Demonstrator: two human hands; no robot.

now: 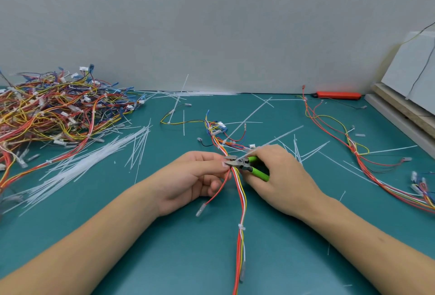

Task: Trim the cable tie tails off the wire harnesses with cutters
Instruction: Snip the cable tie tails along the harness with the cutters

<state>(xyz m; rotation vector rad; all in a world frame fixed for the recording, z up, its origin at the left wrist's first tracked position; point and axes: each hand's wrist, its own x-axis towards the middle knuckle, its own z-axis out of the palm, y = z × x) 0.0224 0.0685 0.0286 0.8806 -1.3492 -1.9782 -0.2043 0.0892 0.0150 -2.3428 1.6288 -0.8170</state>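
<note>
No writing is legible from here. The left hand pinches the wire harness mid-table, palm up; the right hand grips the green-handled cutters, whose blades seem parted at a cable tie tail.

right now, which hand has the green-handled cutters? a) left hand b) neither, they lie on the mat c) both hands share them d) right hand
d: the right hand grips the green-handled cutters, their jaws at the wire harness that the left hand pinches.
</note>
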